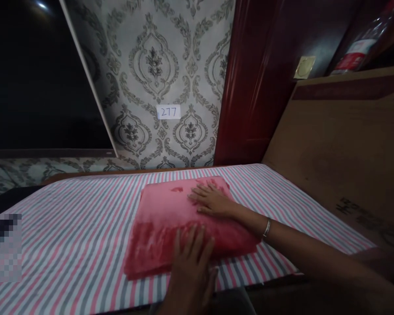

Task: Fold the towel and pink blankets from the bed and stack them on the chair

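A folded pink-red plush cloth (165, 203), which looks like a fleece blanket, lies flat as a thick rectangle on a striped sheet (85, 232). Darker brushed patches show along its near side and far right corner. My right hand (213, 201) rests palm down on its upper right part, fingers spread. A silvery bracelet circles that wrist. Over the near edge of the cloth is my left hand (193, 258), slightly blurred, its fingers apart and pointing away from me. Neither hand grips anything.
A large cardboard box (341, 144) stands along the right, with a red-labelled plastic bottle (356, 54) behind it. A dark television screen (46, 83) is at the left. A paper marked 277 (169, 112) is on the patterned wall (190, 52), beside a dark red wood panel (242, 96).
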`<state>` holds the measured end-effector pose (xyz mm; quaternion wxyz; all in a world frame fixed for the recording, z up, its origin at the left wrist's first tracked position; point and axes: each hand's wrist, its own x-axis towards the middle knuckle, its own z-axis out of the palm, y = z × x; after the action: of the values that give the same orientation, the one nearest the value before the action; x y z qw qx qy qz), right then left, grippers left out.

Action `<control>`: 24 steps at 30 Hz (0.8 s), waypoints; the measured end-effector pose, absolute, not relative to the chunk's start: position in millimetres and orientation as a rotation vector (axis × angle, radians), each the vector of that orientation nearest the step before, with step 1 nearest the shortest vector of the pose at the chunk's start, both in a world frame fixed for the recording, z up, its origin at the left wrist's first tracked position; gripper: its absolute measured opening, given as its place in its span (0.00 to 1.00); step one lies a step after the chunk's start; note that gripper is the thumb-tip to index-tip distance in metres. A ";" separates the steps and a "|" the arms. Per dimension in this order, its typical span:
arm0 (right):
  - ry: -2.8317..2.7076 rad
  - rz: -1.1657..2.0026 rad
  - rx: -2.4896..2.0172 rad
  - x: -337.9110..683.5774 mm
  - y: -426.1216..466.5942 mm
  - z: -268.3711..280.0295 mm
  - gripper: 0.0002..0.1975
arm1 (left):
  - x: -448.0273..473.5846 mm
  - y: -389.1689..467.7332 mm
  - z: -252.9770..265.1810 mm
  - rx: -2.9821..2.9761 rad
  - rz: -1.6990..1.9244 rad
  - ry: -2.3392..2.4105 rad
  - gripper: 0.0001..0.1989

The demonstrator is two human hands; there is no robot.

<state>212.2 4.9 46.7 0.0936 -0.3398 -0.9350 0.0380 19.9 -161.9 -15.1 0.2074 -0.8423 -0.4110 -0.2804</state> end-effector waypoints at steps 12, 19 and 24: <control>-2.585 0.230 -1.458 238.5 93.9 20.5 0.30 | 64.4 -152.6 -51.2 -2.390 -0.730 -1.234 0.35; -2.411 0.368 -1.748 238.8 112.7 28.3 0.31 | 64.8 -150.6 -45.8 -2.379 -0.738 -1.208 0.34; -2.390 0.295 -1.865 240.9 103.9 57.5 0.30 | 60.0 -151.1 -44.3 -2.430 -0.695 -1.169 0.34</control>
<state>240.9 103.9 57.5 0.0476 -0.6116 -0.7837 0.0968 60.0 -151.1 -44.3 0.1778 -0.8587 -0.4130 -0.2457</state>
